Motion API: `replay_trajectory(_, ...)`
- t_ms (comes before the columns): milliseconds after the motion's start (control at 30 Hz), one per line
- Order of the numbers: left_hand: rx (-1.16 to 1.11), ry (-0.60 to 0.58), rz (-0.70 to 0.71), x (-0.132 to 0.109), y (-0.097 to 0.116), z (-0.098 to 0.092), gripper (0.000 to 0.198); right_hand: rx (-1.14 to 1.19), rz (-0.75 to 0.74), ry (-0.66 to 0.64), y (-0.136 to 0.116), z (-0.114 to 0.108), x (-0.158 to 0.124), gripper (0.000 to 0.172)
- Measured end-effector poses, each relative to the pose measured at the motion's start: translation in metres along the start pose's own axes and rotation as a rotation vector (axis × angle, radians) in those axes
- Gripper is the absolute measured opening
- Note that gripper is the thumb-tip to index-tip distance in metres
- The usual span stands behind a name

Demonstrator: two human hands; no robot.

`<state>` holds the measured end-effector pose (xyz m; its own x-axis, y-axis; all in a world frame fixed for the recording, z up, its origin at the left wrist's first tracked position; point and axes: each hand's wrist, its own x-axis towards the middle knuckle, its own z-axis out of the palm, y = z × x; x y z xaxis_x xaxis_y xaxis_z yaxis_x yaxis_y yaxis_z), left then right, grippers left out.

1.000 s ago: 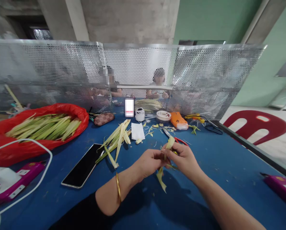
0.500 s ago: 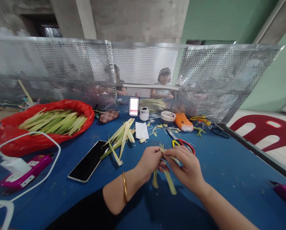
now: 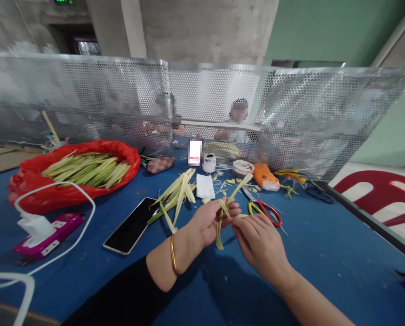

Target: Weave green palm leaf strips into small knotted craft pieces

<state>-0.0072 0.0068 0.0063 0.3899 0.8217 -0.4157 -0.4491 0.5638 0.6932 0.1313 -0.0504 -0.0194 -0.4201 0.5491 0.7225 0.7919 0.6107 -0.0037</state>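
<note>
My left hand point(image 3: 207, 222) is closed on pale green leaf strips point(image 3: 220, 223) folded together, one end sticking up toward the back, another hanging down. A gold bangle circles that wrist. My right hand point(image 3: 258, 242) pinches the same strips from the right side, just below the left fingers. Both hands hover above the blue table point(image 3: 324, 253). Red and yellow scissors point(image 3: 266, 212) lie just behind my right hand.
A loose pile of leaf strips point(image 3: 175, 194) and a black phone point(image 3: 131, 225) lie to the left. A red bag of leaves point(image 3: 76, 174) sits far left, a pink power strip point(image 3: 49, 233) with white cable near it. Perforated metal screen point(image 3: 290, 108) stands behind; people sit beyond it.
The strips' long end now points up and back instead of hanging down. My left hand turned palm up, and my right hand slid lower. The camera shifted left.
</note>
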Motion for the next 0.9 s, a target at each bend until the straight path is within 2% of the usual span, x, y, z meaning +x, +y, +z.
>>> replay_trajectory(100, -0.037, 0.004, 0.004, 0.000, 0.003, -0.001, 0.020, 0.036, 0.029, -0.055, 0.003, 0.004, -0.001, 0.014)
replay_trajectory(200, -0.061, 0.002, 0.050, 0.002, 0.002, -0.002, 0.018, 0.002, 0.032, -0.029, 0.003, 0.003, -0.001, 0.012)
replay_trajectory(267, -0.069, -0.019, 0.064, 0.004, -0.002, -0.001, 0.015, -0.026, -0.026, -0.023, 0.000, 0.002, -0.001, 0.018)
replay_trajectory(333, -0.068, -0.043, 0.047, 0.006, -0.008, 0.000, 0.013, -0.030, -0.127, -0.072, -0.003, 0.004, -0.001, 0.024)
replay_trajectory(400, -0.058, -0.058, 0.025, 0.007, -0.015, 0.000, 0.013, -0.037, -0.199, -0.124, -0.005, 0.007, -0.002, 0.023)
replay_trajectory(567, 0.038, -0.093, 0.074, 0.005, -0.021, -0.001, 0.012, 0.015, -0.166, -0.088, -0.004, 0.007, -0.003, 0.022)
replay_trajectory(667, 0.113, -0.081, 0.112, 0.003, -0.019, -0.002, 0.016, 0.208, 0.045, 0.053, -0.001, 0.000, -0.002, 0.016)
replay_trajectory(767, 0.182, -0.061, 0.111, 0.000, -0.016, -0.001, 0.018, 0.443, 0.440, 0.197, 0.005, 0.000, -0.001, 0.012)
replay_trajectory(833, 0.222, -0.065, 0.107, -0.002, -0.015, 0.000, 0.020, 0.655, 0.698, 0.208, 0.012, 0.004, 0.000, 0.015)
replay_trajectory(900, 0.255, -0.085, 0.108, -0.003, -0.014, 0.001, 0.021, 0.884, 0.890, 0.188, 0.019, 0.009, 0.000, 0.018)
